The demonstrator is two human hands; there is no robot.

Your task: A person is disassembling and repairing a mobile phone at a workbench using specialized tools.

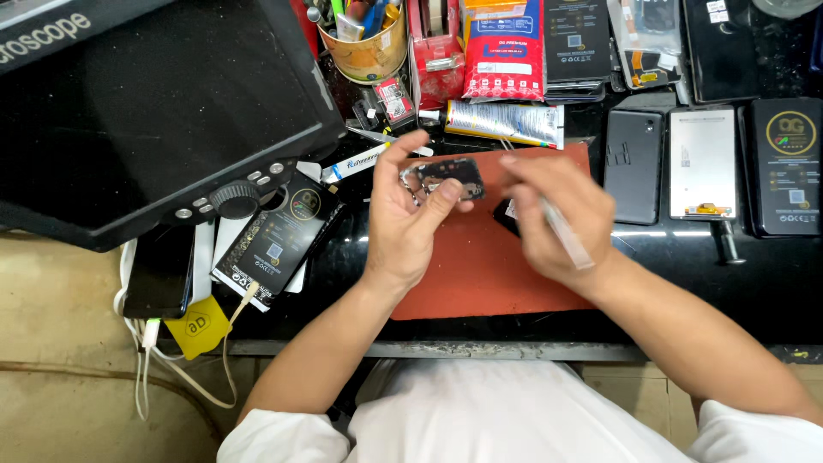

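Observation:
My left hand [410, 219] holds a small dark circuit board [452, 174] between thumb and fingers, above the upper left of a red work mat [480, 274]. My right hand [557, 219] is just to the right of it, closed around a thin clear-handled tool [566, 233] that is blurred by motion. A small dark part [506, 216] lies on the mat under the right hand, mostly hidden. The tool's tip is hidden behind my fingers.
A big black monitor [154, 111] fills the upper left. Phone boxes and a dark phone [633, 165] lie at the right, a glue tube [506, 122] and a cup of tools [369, 39] at the back. A phone with cables [159, 274] hangs at the left edge.

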